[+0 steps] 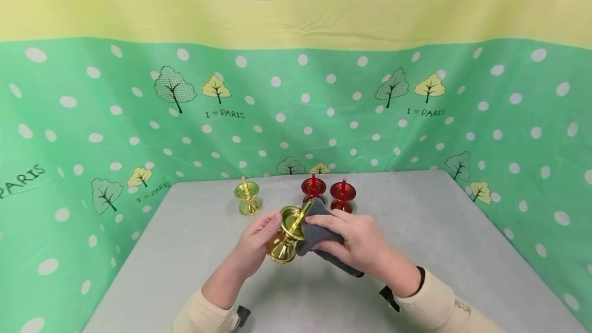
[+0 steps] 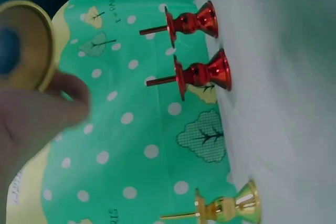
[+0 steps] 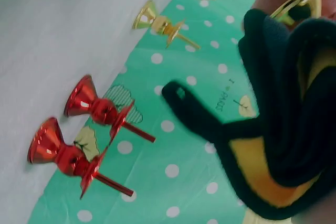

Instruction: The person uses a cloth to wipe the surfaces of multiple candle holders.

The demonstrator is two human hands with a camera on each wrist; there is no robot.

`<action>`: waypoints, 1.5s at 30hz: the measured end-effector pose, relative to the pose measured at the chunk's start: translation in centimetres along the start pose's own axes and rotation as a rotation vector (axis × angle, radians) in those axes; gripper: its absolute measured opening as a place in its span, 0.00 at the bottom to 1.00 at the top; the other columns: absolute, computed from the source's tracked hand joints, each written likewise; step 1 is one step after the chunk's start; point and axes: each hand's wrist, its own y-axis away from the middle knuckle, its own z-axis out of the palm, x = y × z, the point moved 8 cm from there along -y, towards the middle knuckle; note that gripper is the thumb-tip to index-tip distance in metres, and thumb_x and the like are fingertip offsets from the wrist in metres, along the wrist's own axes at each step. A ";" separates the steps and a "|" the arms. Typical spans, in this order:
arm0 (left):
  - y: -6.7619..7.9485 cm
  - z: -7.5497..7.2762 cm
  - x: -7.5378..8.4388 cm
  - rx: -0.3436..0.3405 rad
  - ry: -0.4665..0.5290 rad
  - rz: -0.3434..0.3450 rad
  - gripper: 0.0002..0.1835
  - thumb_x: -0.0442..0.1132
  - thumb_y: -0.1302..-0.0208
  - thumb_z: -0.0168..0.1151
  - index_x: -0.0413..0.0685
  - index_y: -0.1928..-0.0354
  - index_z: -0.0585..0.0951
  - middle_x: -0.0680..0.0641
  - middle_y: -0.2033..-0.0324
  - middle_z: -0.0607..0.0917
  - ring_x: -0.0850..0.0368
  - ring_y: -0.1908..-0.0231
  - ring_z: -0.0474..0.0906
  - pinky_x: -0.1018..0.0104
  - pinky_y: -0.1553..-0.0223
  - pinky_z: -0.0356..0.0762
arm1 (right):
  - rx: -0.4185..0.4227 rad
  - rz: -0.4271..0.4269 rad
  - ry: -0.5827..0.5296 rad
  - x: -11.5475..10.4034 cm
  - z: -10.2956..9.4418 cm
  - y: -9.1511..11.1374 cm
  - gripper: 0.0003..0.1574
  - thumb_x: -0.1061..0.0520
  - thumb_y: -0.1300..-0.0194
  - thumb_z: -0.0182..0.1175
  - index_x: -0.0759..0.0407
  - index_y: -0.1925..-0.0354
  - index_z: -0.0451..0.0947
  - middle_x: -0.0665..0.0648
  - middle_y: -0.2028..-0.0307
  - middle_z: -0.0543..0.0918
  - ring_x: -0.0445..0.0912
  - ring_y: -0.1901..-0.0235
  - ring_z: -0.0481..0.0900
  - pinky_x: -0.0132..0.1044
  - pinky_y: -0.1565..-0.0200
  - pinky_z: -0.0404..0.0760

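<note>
My left hand (image 1: 254, 243) grips a shiny gold candle holder (image 1: 283, 248) by its side, tilted above the grey table; its round base faces the camera in the left wrist view. In my right hand (image 1: 363, 240) is a bunched dark grey cloth (image 1: 324, 233), pressed against the right side of the gold holder's dish and spike. The right wrist view shows the folded cloth (image 3: 294, 108) up close, with an orange-yellow underside and a hanging loop. Part of the gold holder (image 3: 307, 6) peeks out behind it.
Toward the back of the grey table (image 1: 194, 266) stand two red candle holders (image 1: 343, 192) side by side, behind the cloth. Another gold candle holder (image 1: 247, 197) is upright at the back left. A green and yellow patterned curtain (image 1: 305, 102) surrounds the table's back and sides.
</note>
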 end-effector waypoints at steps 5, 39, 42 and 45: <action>0.0 -0.5 -0.2 0.166 -0.184 -0.064 0.27 0.48 0.11 0.41 0.33 0.28 0.74 0.49 0.47 0.87 0.65 0.49 0.85 0.69 0.45 0.85 | -0.025 0.134 -0.027 0.2 0.5 0.6 0.27 0.38 0.29 0.70 0.43 0.36 0.82 0.48 0.52 0.91 0.37 0.63 0.86 0.32 0.65 0.85; -0.4 -1.2 -0.8 0.167 -0.191 -0.037 0.31 0.47 0.21 0.63 0.37 0.25 0.70 0.38 0.37 0.85 0.62 0.44 0.85 0.68 0.45 0.87 | 0.046 0.004 0.181 -1.5 0.7 0.2 0.26 0.33 0.23 0.61 0.46 0.39 0.85 0.51 0.63 0.88 0.42 0.70 0.87 0.38 0.72 0.87; -0.2 -1.1 -0.6 0.096 -0.134 -0.016 0.28 0.47 0.19 0.60 0.39 0.27 0.73 0.46 0.40 0.88 0.64 0.45 0.86 0.69 0.45 0.86 | 0.071 -0.042 0.115 -1.3 0.8 0.2 0.28 0.32 0.23 0.58 0.46 0.39 0.85 0.52 0.62 0.89 0.42 0.68 0.87 0.38 0.69 0.88; -0.1 -0.6 -0.5 -0.049 0.031 -0.009 0.23 0.47 0.16 0.52 0.42 0.29 0.75 0.55 0.45 0.89 0.65 0.47 0.86 0.69 0.44 0.85 | 0.078 -0.087 0.040 -0.7 0.7 0.1 0.30 0.31 0.22 0.55 0.46 0.39 0.85 0.52 0.62 0.88 0.42 0.68 0.87 0.39 0.67 0.89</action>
